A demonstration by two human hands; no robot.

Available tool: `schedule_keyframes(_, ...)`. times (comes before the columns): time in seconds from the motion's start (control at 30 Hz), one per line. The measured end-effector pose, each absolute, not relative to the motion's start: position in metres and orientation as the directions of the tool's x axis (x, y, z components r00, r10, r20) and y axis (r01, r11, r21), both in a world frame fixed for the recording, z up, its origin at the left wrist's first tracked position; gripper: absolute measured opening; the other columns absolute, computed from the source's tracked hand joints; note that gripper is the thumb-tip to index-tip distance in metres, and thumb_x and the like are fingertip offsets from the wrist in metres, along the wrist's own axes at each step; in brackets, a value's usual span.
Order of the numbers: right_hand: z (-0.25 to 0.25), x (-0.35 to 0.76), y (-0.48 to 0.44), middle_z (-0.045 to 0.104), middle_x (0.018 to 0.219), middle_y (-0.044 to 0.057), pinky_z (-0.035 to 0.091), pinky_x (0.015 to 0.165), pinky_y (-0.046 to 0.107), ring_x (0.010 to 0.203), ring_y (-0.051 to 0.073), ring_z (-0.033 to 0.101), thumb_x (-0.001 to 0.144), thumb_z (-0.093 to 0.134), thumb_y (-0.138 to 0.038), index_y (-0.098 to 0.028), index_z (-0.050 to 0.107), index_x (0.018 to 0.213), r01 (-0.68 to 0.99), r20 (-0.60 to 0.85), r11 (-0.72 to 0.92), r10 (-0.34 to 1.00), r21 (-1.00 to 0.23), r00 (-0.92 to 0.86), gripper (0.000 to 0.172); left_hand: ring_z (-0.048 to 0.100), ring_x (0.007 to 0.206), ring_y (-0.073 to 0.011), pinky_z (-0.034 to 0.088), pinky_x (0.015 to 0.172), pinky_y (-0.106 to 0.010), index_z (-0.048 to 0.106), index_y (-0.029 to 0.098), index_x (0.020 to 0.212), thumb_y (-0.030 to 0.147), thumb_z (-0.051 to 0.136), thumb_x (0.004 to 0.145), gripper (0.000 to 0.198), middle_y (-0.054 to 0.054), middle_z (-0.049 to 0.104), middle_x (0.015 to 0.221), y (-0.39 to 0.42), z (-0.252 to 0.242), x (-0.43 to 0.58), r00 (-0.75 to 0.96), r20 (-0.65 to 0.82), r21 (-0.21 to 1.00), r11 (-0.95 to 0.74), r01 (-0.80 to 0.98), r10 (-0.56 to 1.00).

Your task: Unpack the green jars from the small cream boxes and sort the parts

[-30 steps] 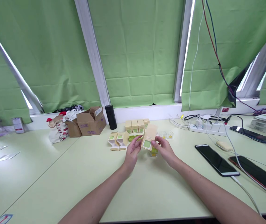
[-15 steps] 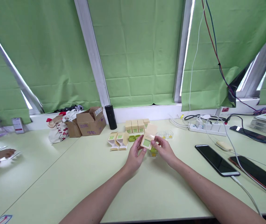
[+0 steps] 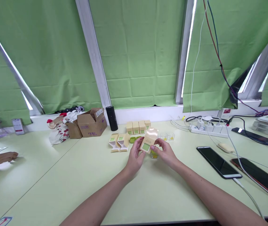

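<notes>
Between my two hands is a small beige carton (image 3: pixel 149 140) with a green square window, its flap raised at the top. My left hand (image 3: pixel 135 158) grips its left side, and my right hand (image 3: pixel 167 153) holds its right side with the thumb on the front. Just behind and below it sits a clear case with a green lid (image 3: pixel 154 154), partly hidden. Green containers (image 3: pixel 133 139) show behind my left fingers. Two open beige cartons (image 3: pixel 123 142) lie to the left, and several similar cartons (image 3: pixel 136 127) stand in a row farther back. Clear plastic cases (image 3: pixel 169 136) lie behind my right hand.
At the back left are a brown cardboard box (image 3: pixel 92 125), a cloth bag (image 3: pixel 60 133) and a black bottle (image 3: pixel 111 118). On the right lie phones (image 3: pixel 218 162), cables and a power strip (image 3: pixel 210 129). Another person's hand (image 3: pixel 5 158) rests at the far left.
The carton in my hands has tilted back, with its raised flap catching the light. At the far left, the other person's hand has let go of a shiny sheet and lies on the table.
</notes>
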State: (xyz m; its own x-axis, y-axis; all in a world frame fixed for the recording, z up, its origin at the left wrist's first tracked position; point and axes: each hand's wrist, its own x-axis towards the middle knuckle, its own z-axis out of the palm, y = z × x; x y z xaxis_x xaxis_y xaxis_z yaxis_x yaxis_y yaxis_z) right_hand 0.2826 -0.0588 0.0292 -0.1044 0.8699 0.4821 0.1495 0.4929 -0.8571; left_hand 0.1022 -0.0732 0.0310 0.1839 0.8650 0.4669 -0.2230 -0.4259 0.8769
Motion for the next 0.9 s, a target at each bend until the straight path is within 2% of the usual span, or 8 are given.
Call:
schedule_keyframes(0.13,0.030,0.282,-0.058,0.077,0.100,0.010,0.052,0.094,0.041,0.097,0.027,0.070,0.083,0.072,-0.061,-0.021,0.072,0.100,0.111,0.459,0.467,0.884,-0.877,-0.089,0.044,0.058,0.133,-0.0304,0.045,0.112,-0.042,0.057,0.023,0.134,0.022,0.074,0.082,0.055,-0.012,0.065,0.138,-0.074,0.032,0.103,0.178,0.435,0.890,-0.392,-0.232,0.883)
schedule_keyframes(0.33,0.025,0.283,-0.053,0.077,0.094,0.010,0.055,0.086,0.040,0.099,0.030,0.071,0.078,0.071,-0.073,-0.018,0.071,0.110,0.034,0.336,0.340,0.939,-0.940,-0.077,0.063,0.061,0.129,-0.0304,0.047,0.108,-0.041,0.058,0.025,0.135,0.010,0.070,0.075,0.062,-0.010,0.067,0.136,-0.073,0.029,0.102,0.207,0.400,0.901,-0.341,-0.269,0.893)
schedule_keyframes(0.5,0.022,0.283,-0.050,0.078,0.101,0.012,0.055,0.095,0.044,0.100,0.030,0.072,0.076,0.074,-0.075,-0.019,0.071,0.109,-0.048,0.327,0.324,0.941,-0.945,-0.089,0.065,0.059,0.131,-0.0301,0.047,0.106,-0.039,0.055,0.027,0.141,0.019,0.075,0.083,0.062,-0.012,0.063,0.142,-0.077,0.031,0.102,0.158,0.400,0.911,-0.374,-0.171,0.903)
schedule_keyframes(0.63,0.022,0.283,-0.050,0.078,0.098,0.012,0.056,0.097,0.046,0.102,0.031,0.072,0.074,0.077,-0.074,-0.020,0.070,0.107,-0.072,0.310,0.305,0.948,-0.950,-0.077,0.064,0.060,0.126,-0.0294,0.046,0.105,-0.040,0.062,0.027,0.130,0.026,0.078,0.086,0.047,-0.011,0.065,0.136,-0.082,0.035,0.102,0.094,0.437,0.898,-0.439,0.007,0.895)
schedule_keyframes(0.73,0.022,0.283,-0.050,0.078,0.102,0.012,0.056,0.097,0.046,0.104,0.032,0.073,0.073,0.078,-0.075,-0.021,0.070,0.104,-0.094,0.296,0.289,0.952,-0.953,-0.075,0.063,0.059,0.127,-0.0301,0.042,0.110,-0.041,0.065,0.026,0.126,0.029,0.078,0.087,0.042,-0.011,0.066,0.133,-0.084,0.035,0.102,0.082,0.448,0.894,-0.449,-0.008,0.890)
schedule_keyframes(0.9,0.026,0.285,-0.050,0.079,0.104,0.012,0.057,0.096,0.046,0.104,0.032,0.074,0.072,0.078,-0.076,-0.021,0.071,0.097,-0.140,0.269,0.259,0.961,-0.956,-0.060,0.061,0.056,0.133,-0.0309,0.038,0.115,-0.041,0.061,0.025,0.138,0.037,0.068,0.096,0.044,-0.012,0.063,0.141,-0.085,0.033,0.101,0.152,0.484,0.874,-0.484,-0.036,0.862)
